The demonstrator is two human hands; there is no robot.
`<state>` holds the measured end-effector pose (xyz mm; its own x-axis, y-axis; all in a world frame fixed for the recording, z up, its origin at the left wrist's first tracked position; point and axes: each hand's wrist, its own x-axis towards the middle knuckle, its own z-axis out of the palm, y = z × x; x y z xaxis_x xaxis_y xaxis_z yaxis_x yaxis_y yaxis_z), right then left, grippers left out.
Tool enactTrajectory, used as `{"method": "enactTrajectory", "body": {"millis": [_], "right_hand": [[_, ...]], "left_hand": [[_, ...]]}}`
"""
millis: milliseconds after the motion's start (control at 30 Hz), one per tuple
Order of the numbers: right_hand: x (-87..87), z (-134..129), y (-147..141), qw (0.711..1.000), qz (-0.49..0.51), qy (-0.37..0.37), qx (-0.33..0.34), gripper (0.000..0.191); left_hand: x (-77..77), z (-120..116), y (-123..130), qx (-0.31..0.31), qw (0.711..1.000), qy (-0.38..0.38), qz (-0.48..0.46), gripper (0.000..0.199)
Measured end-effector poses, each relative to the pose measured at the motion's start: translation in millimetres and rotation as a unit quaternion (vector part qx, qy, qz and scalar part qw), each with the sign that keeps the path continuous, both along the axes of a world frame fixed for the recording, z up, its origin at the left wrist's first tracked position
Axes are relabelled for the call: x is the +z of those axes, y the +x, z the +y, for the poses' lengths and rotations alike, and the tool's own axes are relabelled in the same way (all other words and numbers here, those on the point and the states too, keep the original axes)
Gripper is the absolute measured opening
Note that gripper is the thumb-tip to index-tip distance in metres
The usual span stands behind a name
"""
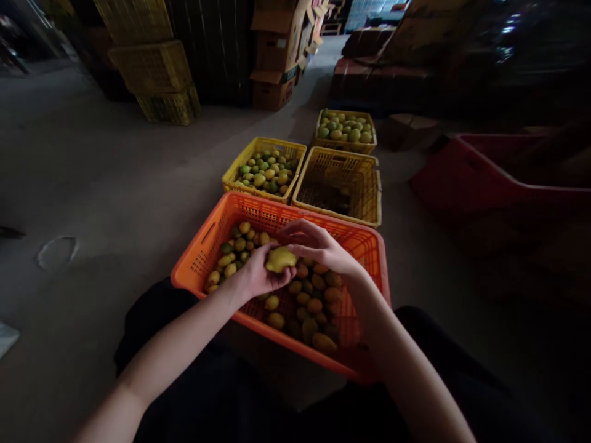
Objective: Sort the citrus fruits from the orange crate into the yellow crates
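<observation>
My left hand [266, 271] holds a yellow-green lemon-like fruit [281, 259], its fingers curled under and around it. Just right of the fruit is my right hand [318, 246], palm down with its fingers apart; a fingertip is near or against the fruit's top, and I cannot tell whether it touches. Both hands are over a large orange crate [272, 206]. Inside the crate, many yellow, orange and green fruits [315, 306] lie on the bottom, some hidden under my hands and wrists.
Behind the orange crate stand a yellow crate of fruit [226, 181], a nearly empty yellow crate [379, 191] and another filled one [346, 146]. A red bin [462, 172] is at right. Stacked crates [152, 67] and cardboard boxes [272, 55] stand farther back.
</observation>
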<state>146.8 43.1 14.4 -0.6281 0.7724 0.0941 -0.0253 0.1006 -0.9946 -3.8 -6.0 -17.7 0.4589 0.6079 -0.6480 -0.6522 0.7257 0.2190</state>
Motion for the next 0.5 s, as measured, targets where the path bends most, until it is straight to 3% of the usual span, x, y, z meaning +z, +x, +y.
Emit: {"method": "enactTrajectory", "body": {"millis": [100, 233, 367, 500], "right_hand": [[-18.6, 5.4, -3.4, 0.996, 0.011, -0.005, -0.087, 0.023], [-42.8, 19.3, 1.5, 0.981, 0.044, -0.078, -0.169, 0.018], [-64.2, 31.2, 6.5, 0.970, 0.060, -0.158, -0.175, 0.018], [-95.6, 35.8, 1.4, 0.967, 0.022, -0.199, -0.158, 0.020]], "left_hand": [[6.5, 5.9, -11.7, 0.031, 0.999, -0.017, 0.011, 0.020], [21.2, 23.0, -46.1, 0.177, 0.983, 0.039, 0.010, 0.021], [39.1, 34.9, -84.7, 0.349, 0.931, 0.086, 0.059, 0.017], [50.4, 32.9, -101.4, 0.416, 0.901, 0.107, 0.067, 0.014]]}}
